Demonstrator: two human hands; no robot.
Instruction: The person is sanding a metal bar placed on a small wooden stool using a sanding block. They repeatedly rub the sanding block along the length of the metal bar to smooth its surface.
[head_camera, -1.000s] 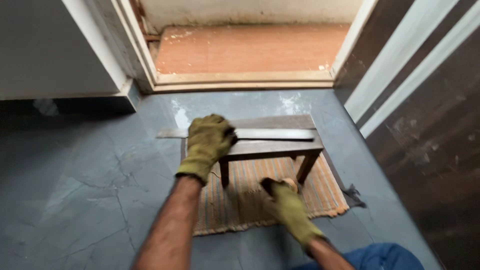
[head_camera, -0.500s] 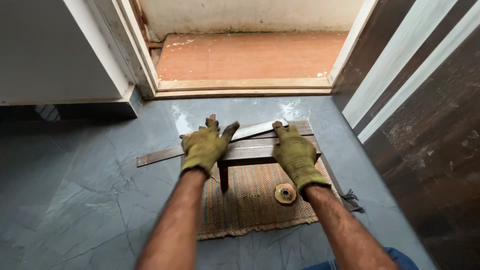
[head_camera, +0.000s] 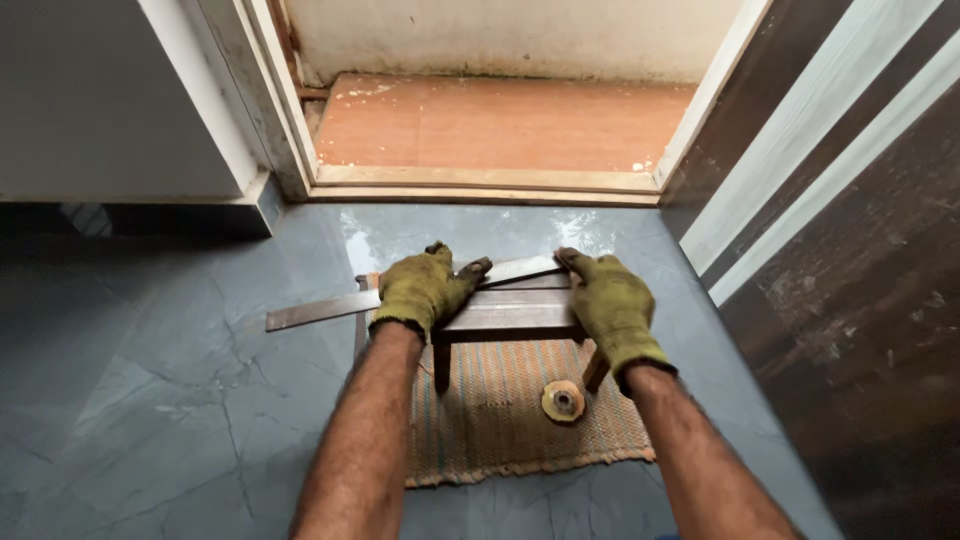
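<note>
Both my hands wear yellow-green work gloves. My left hand (head_camera: 422, 288) presses down on a long flat metal bar (head_camera: 318, 309) that lies across a small dark wooden stool (head_camera: 508, 320). The bar sticks out well past the stool to the left. My right hand (head_camera: 612, 303) rests on the stool's right end, its fingers touching the bar's right end. A round yellowish disc (head_camera: 564, 401) lies on the striped mat (head_camera: 500, 425) under the stool, near its right front leg.
The floor is grey tile (head_camera: 170, 400). A doorway with a wooden threshold (head_camera: 480, 187) opens ahead onto an orange floor (head_camera: 500, 120). A dark door (head_camera: 860, 260) stands open on the right. A white wall (head_camera: 100, 100) is on the left.
My right hand came up from the mat, left the disc there, and settled on the stool's right end. The bar has slid to the left across the stool.
</note>
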